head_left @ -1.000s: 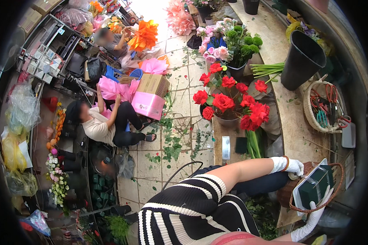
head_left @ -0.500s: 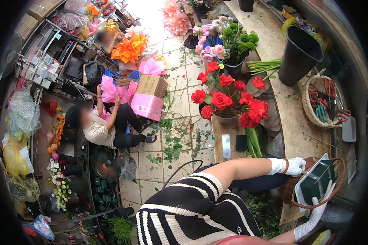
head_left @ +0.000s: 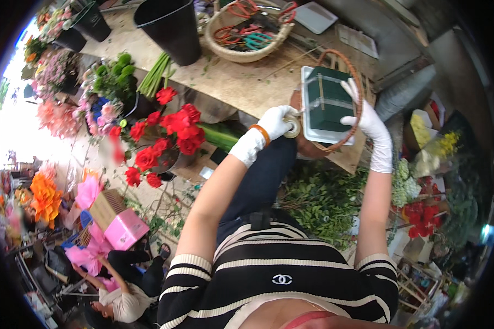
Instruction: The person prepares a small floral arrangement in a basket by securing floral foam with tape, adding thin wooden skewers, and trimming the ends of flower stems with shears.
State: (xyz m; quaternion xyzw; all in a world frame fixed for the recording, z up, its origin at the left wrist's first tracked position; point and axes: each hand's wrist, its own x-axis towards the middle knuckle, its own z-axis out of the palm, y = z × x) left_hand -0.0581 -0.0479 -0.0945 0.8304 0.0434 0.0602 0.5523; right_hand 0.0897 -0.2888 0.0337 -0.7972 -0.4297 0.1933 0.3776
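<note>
The brown woven basket [head_left: 307, 147] beneath the white tray [head_left: 308, 129] is mostly hidden; only bits of its side and its hoop handle [head_left: 359, 82] show. In the tray lies a dark green block [head_left: 335, 116] with a shiny clear strip across it, close to the front edge of the desk [head_left: 241, 82]. The left hand [head_left: 273, 123], gloved in white, is closed round a roll of tape [head_left: 296, 129] just beside the tray's left rim; its fingertips are hard to make out. The right hand [head_left: 368, 122], also gloved, is spread wide at the block's right side, fingers inside the hoop; whether it bears any weight I cannot tell. The picture's upper edge crops the black bucket [head_left: 170, 35].

A white emblem [head_left: 282, 279] marks the striped top [head_left: 247, 268]; any print on the cardboard carton [head_left: 107, 209] is too small to read.

The desk ends just in front of the tray, by a heap of leafy stems [head_left: 324, 200]. Toward the upper left, desk surface with a thin stick [head_left: 296, 61] on it separates the tray from the round basket [head_left: 247, 55] of scissors.
</note>
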